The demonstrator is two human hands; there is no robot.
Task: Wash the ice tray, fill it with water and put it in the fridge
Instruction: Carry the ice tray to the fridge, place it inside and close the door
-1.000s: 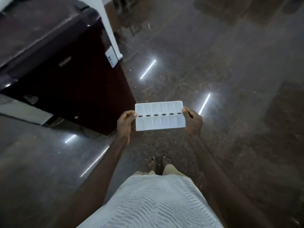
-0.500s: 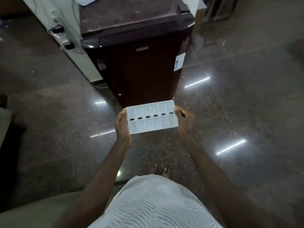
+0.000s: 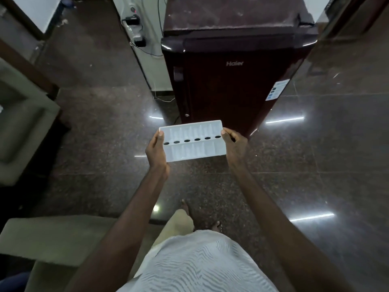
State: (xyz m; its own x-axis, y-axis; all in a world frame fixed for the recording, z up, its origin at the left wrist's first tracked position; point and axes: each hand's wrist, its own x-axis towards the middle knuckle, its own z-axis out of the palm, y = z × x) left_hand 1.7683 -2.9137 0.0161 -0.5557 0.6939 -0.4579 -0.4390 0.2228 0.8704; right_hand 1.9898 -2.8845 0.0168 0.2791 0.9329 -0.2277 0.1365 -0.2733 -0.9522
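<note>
Nearest the camera is the person's pale striped shirt (image 3: pixel 200 264), with bare feet below it on the dark polished stone floor (image 3: pixel 315 165), and both forearms reach forward from it. The left hand (image 3: pixel 156 150) is clamped on the left short end of the white rectangular plastic ice tray (image 3: pixel 195 151), thumb over the rim and fingers beneath, and the right hand (image 3: pixel 234 144) pinches the opposite short end in the same manner. The tray is therefore in the air between the two hands, held roughly level, open side up, just in front of the tall maroon fridge (image 3: pixel 231 81), whose door is shut. Beyond, left of the fridge, a white wall strip with plugged sockets (image 3: pixel 134 28) runs down to the floor. Judging by this, washing seems to be over and the carry is almost finished; whether the compartments hold water cannot be told from here. What is left is to free a hand, open the door and set the tray inside. Compared with half a second ago, the fridge has gone from standing at an angle ahead to squarely facing and closer, while the two-handed hold on the tray is unchanged
</note>
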